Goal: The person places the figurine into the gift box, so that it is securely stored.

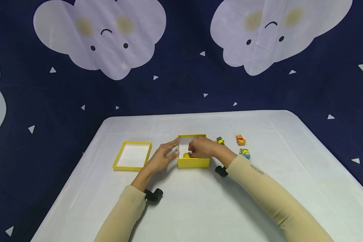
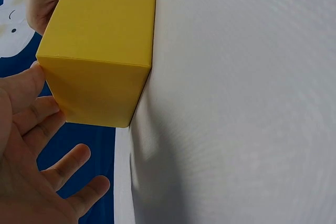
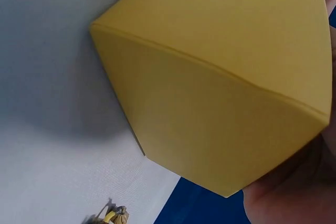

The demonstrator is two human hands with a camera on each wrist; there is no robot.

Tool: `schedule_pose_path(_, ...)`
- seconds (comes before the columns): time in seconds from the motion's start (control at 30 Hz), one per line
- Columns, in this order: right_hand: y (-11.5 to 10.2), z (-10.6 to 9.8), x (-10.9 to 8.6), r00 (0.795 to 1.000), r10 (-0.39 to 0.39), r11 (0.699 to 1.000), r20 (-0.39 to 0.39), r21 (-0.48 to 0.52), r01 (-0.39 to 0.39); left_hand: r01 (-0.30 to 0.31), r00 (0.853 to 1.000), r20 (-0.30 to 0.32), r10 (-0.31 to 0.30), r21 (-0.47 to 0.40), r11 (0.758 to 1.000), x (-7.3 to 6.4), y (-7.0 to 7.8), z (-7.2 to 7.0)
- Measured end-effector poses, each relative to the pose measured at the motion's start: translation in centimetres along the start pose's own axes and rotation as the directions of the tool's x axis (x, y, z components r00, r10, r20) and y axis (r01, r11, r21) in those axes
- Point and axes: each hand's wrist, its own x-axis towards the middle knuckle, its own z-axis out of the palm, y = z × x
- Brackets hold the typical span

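A yellow box (image 1: 193, 163) with a white inside stands without its lid on the table. My left hand (image 1: 163, 157) has its fingers spread at the box's left wall; the left wrist view shows the thumb and fingertips touching the yellow side (image 2: 94, 87). Reaching over the right wall, my right hand (image 1: 202, 148) is inside the box with curled fingers, pinching a small yellow toy figure (image 1: 186, 155) low near the front wall. In the right wrist view the box's wall (image 3: 210, 98) hides most of that hand.
The yellow-rimmed lid (image 1: 115, 162) lies at the left, its white inside up. Right of the box lie a Minion figure (image 1: 220, 140), a Winnie-the-Pooh figure (image 1: 240, 140) and another Minion figure (image 1: 245, 153). A dark blue curtain (image 1: 181, 90) hangs behind the white-covered table (image 1: 187, 208).
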Motion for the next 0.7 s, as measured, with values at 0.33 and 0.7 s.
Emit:
schedule_pose_path(0.33,-0.17,-0.10,0.06,1.000,0.012,0.999,0.023,-0.041,-0.011,0.006,1.000,0.006,-0.006,0.002,1.000,0.04,0.01,0.00)
schedule_pose_path(0.7,-0.36,0.30,0.79,1.000,0.008,1.000,0.021,-0.023,-0.008,-0.007,1.000,0.004,0.007,-0.014,1.000,-0.04,-0.07,-0.09)
